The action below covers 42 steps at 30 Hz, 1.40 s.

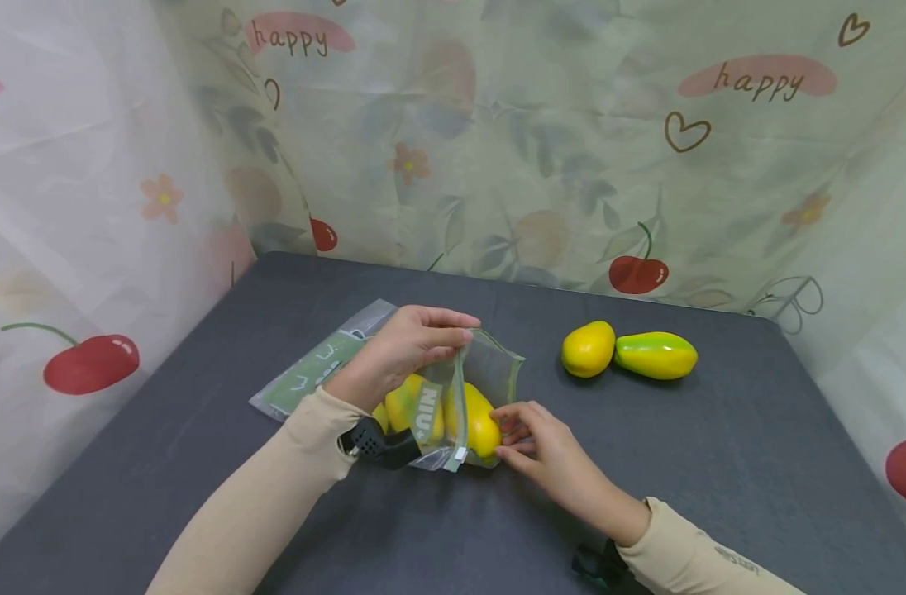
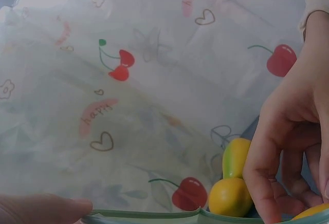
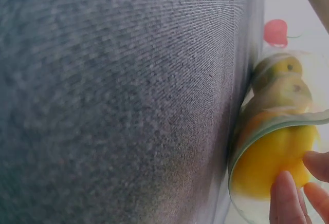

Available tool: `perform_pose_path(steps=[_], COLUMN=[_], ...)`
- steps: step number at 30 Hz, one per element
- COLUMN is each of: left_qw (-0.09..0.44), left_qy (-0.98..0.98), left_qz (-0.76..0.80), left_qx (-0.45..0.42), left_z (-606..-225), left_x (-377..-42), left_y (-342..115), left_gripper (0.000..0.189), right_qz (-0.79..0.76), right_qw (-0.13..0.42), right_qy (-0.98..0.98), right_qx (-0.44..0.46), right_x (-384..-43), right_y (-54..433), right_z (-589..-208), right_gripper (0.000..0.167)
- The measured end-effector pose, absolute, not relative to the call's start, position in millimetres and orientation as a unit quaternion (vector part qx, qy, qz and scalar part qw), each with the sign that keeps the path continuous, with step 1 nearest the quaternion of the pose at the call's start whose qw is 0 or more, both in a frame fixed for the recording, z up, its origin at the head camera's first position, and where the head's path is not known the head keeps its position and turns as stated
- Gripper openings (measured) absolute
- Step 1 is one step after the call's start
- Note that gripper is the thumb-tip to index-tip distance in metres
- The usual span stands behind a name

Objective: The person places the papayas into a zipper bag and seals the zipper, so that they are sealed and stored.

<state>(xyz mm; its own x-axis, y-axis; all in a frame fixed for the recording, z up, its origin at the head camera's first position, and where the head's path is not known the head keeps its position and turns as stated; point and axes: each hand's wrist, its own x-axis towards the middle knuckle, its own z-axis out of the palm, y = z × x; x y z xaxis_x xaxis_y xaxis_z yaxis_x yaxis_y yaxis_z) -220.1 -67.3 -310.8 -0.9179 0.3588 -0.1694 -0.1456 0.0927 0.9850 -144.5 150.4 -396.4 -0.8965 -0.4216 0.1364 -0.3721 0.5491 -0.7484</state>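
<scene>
A clear zip bag (image 1: pixel 490 364) with green edging and green print lies on the table, its mouth facing right and held up. My left hand (image 1: pixel 408 343) pinches the upper rim of that mouth between thumb and fingers. Just inside the opening sits a yellow mango (image 1: pixel 479 421), and further yellow fruits (image 1: pixel 404 405) show through the plastic behind it. At the mouth, my right hand (image 1: pixel 545 450) touches the mango's near end with its fingertips (image 3: pixel 288 198), fingers loosely bent and not wrapped round it. In the left wrist view the bag's rim (image 2: pixel 154 215) runs along the bottom.
Right of the bag, a yellow mango (image 1: pixel 588 349) lies against a longer yellow-green fruit (image 1: pixel 655 355) on the dark grey table (image 1: pixel 721 446). Printed curtains (image 1: pixel 460 149) stand behind and at both sides. A thin cord (image 1: pixel 795 302) hangs at the back right corner.
</scene>
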Motion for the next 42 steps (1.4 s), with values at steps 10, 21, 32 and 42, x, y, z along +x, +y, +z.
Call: perform_pose_path(steps=[10, 21, 32, 42], left_qw=[0.19, 0.19, 0.193, 0.189], left_qy=[0.717, 0.714, 0.716, 0.719], left_qz=[0.666, 0.669, 0.667, 0.665], left_qx=[0.079, 0.077, 0.072, 0.072], left_z=[-310.0, -309.8, -306.1, -306.8], left_x=[-220.0, -220.3, -218.9, -218.8], left_y=[-66.7, -66.3, -66.9, -68.3], left_gripper=[0.031, 0.032, 0.033, 0.031], right_qz=[-0.413, -0.401, -0.406, -0.399], right_qw=[0.036, 0.068, 0.065, 0.071], right_qy=[0.879, 0.887, 0.876, 0.88], right_qx=[-0.235, -0.221, -0.253, -0.249], right_x=[-144.8, -145.7, -147.6, -149.1], right_y=[148.2, 149.0, 146.3, 146.1], right_z=[-395.7, -390.6, -392.0, -390.2], right_gripper=[0.034, 0.029, 0.025, 0.026])
